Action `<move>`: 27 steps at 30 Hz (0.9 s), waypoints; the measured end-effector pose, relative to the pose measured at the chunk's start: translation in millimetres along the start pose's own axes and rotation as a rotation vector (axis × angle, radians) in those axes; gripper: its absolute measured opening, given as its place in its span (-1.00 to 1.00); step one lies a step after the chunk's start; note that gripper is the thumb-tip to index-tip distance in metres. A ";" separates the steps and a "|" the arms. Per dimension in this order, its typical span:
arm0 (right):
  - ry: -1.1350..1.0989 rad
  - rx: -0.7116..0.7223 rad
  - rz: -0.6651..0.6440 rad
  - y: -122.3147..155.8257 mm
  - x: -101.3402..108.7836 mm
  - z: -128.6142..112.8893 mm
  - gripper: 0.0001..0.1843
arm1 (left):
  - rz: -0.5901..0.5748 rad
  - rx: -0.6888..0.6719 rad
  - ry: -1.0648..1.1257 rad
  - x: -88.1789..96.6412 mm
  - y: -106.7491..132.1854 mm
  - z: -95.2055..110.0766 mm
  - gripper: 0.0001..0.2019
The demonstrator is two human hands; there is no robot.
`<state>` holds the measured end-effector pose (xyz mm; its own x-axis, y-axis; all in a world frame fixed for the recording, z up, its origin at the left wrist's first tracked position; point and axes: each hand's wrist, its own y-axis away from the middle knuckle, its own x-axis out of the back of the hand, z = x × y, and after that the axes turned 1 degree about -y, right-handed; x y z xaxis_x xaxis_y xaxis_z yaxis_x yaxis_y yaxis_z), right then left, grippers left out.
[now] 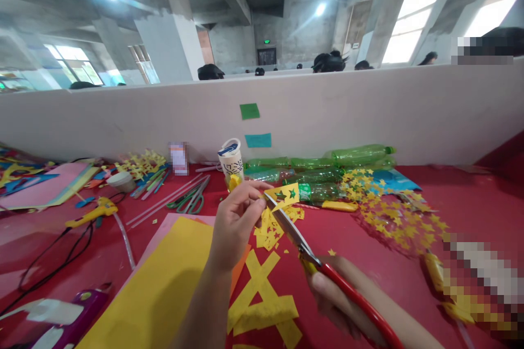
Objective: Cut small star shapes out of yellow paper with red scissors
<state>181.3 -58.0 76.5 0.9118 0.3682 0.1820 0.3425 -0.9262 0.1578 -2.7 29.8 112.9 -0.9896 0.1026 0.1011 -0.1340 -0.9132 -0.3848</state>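
My left hand (239, 215) pinches a small yellow felt piece (291, 190) that has star-shaped holes cut in it. In my right hand (339, 289) is a pair of scissors (301, 245) with red handles. Its blades point up and left, with their tips at the felt's edge beside my left fingers. Below them lies a heap of yellow scraps (268, 229). Crossed yellow felt strips (262, 278) rest nearer to me. To the left, partly behind my forearm, is a large yellow sheet (155, 283).
Green plastic bottles (362, 154) lie along the white partition (123, 120), near a white cup (231, 161). Cut yellow stars (393, 218) spread at right. Green-handled scissors (192, 202), a yellow glue gun (96, 211) with its cable and a purple glue gun (77, 316) are at left.
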 end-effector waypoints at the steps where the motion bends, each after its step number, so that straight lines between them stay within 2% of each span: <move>1: -0.013 -0.015 0.003 -0.5 -1.6 1.3 -0.37 | -0.015 0.024 0.020 -0.2 0.4 -1.6 -0.82; 6: -0.048 -0.071 0.004 -4.5 -3.7 5.4 -0.32 | -0.036 0.010 0.053 -0.4 1.1 -7.6 -0.83; 12: -0.026 -0.132 -0.049 -7.2 -2.1 7.0 -0.29 | -0.026 0.002 0.052 -3.2 -1.1 -3.4 -0.83; 16: -0.011 -0.103 0.028 -6.7 -3.1 6.3 -0.32 | 0.021 -0.022 0.032 -4.7 -1.8 -2.7 -0.82; 27: -0.021 -0.001 -0.021 2.4 4.2 -1.7 -0.45 | 0.013 -0.016 0.086 -0.9 -0.5 -8.8 -0.87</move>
<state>185.6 -58.6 79.2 0.9090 0.3855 0.1583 0.3612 -0.9183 0.1619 -2.2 33.6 104.9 -0.9921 0.1246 0.0170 -0.1209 -0.9085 -0.4000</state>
